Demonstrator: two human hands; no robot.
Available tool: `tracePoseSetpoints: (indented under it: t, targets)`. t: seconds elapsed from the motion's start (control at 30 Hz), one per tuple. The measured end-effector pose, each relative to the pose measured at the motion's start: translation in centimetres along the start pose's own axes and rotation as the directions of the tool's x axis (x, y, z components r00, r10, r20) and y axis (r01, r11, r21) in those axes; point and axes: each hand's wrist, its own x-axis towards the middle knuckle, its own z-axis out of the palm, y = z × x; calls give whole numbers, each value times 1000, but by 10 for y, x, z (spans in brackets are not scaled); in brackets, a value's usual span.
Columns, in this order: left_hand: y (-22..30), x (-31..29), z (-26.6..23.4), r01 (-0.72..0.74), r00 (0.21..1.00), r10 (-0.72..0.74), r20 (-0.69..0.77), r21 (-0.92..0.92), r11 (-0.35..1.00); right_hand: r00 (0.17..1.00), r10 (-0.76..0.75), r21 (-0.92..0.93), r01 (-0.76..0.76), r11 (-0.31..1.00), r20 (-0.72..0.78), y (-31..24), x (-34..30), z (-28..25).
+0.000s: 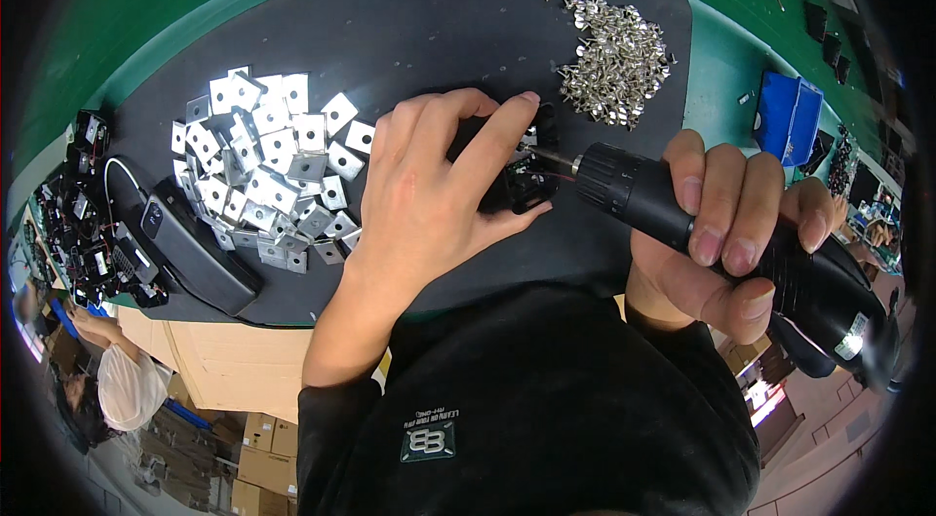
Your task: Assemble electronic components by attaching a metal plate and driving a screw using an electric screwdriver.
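My left hand is wrapped round a small black part on the dark mat, its fingers covering much of it. With my right hand I grip a black power screwdriver, held level and pointing left. The thin bit of the screwdriver reaches the black part between my left thumb and forefinger; whether a screw sits at its tip I cannot tell. Left of my left hand lies a heap of square metal plates with holes. Beyond the screwdriver is a pile of small silver screws.
A black device with a white cable lies at the mat's left edge, beside a heap of black parts. On the right stands a blue box. Another person is at the lower left, near stacked cardboard boxes.
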Motion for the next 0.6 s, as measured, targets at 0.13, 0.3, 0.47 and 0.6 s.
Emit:
tracePoseSetpoints:
  t: [0.13, 0.3, 0.47, 0.6]
  targets:
    - [-2, -3, 1, -9, 1000, 9, -13, 6, 1000, 998, 6, 54, -9, 999, 69, 2, 1, 0]
    - [0, 2, 1, 4, 1000, -4, 6, -24, 1000, 974, 112, -34, -108, 994, 198, -11, 7, -1]
    - [-1, 1, 0, 19, 1000, -19, 0, -11, 1000, 944, 77, 4, -83, 997, 320, 2, 13, -6]
    - [1, 5, -1, 26, 1000, -25, 12, -27, 999, 939, 49, -30, -42, 999, 341, 0, 16, -8]
